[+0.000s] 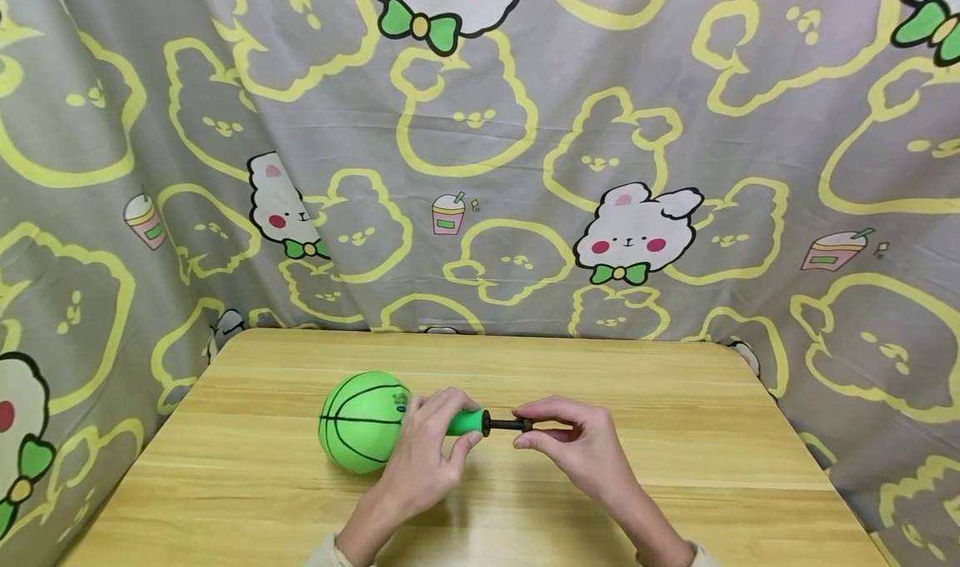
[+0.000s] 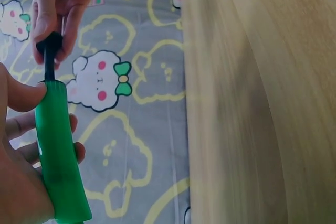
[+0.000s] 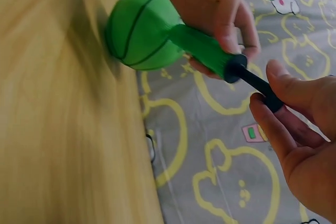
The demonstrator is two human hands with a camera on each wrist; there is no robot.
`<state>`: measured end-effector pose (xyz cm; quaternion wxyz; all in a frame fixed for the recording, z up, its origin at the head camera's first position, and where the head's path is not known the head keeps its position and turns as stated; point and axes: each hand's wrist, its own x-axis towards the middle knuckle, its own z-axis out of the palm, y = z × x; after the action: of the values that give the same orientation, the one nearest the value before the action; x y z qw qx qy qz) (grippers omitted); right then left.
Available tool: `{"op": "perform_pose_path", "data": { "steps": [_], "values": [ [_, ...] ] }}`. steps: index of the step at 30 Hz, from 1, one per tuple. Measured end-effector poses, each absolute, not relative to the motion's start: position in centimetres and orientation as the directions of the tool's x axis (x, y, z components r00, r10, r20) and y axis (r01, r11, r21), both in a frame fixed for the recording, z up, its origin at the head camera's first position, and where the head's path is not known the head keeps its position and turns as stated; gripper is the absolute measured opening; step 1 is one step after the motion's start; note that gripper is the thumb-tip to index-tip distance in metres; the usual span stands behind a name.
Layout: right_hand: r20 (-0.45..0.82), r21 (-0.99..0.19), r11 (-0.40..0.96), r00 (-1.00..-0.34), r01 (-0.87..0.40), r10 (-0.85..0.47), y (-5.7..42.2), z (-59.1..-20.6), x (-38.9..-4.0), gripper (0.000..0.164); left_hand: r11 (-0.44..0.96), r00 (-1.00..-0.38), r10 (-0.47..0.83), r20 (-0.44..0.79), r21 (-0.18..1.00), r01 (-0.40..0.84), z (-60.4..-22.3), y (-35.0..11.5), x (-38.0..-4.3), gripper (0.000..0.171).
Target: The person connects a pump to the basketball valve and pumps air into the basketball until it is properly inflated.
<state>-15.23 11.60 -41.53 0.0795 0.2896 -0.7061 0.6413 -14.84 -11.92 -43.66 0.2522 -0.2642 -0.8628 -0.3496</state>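
A green ball (image 1: 362,434) with black basketball lines rests on the table, left of both hands. My left hand (image 1: 431,446) grips the green barrel of a hand pump (image 2: 59,150), its fingers curled round it. The pump lies level, its far end against the ball in the right wrist view. A black rod (image 1: 508,424) sticks out of the barrel's right end. My right hand (image 1: 581,442) pinches the black handle (image 3: 272,101) at the rod's tip between thumb and fingers. Where the pump meets the ball is hidden behind my left hand in the head view.
The wooden table (image 1: 675,484) spreads under the ball and hands. Behind it and along both sides hangs a grey curtain (image 1: 510,133) printed with yellow outlines and white rabbits, close to the table's back edge.
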Motion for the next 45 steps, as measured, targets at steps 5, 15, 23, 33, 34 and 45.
{"op": "perform_pose_path", "data": {
  "steps": [5, 15, 23, 33, 34, 45],
  "values": [
    [0.489, -0.857, 0.007, -0.819, -0.515, -0.300, 10.6, -42.4, -15.2, 0.029, 0.623, -0.724, 0.295, 0.623, 0.450, 0.640, -43.8, -11.6, -14.7, 0.026],
    [0.416, -0.896, 0.023, -0.855, -0.444, -0.309, 10.0, -42.6, -15.2, 0.028, 0.645, -0.718, 0.323, 0.616, 0.412, 0.644, -44.0, -11.6, -14.6, 0.024],
    [0.420, -0.886, 0.052, -0.844, -0.461, -0.333, 11.1, -41.4, -15.2, 0.026, 0.644, -0.728, 0.329, 0.602, 0.421, 0.639, -43.8, -11.8, -14.9, 0.021],
    [0.416, -0.879, 0.077, -0.835, -0.471, -0.361, 13.5, -39.7, -15.4, 0.026, 0.643, -0.743, 0.290, 0.603, 0.453, 0.618, -43.7, -12.5, -15.2, 0.024],
    [0.415, -0.877, 0.081, -0.834, -0.473, -0.364, 13.8, -39.5, -15.4, 0.026, 0.642, -0.745, 0.284, 0.604, 0.457, 0.616, -43.7, -12.5, -15.2, 0.023],
    [0.390, -0.874, 0.133, -0.838, -0.467, -0.381, 16.9, -38.1, -15.5, 0.025, 0.636, -0.748, 0.257, 0.612, 0.476, 0.608, -43.6, -12.9, -15.4, 0.022]
  ]
}}
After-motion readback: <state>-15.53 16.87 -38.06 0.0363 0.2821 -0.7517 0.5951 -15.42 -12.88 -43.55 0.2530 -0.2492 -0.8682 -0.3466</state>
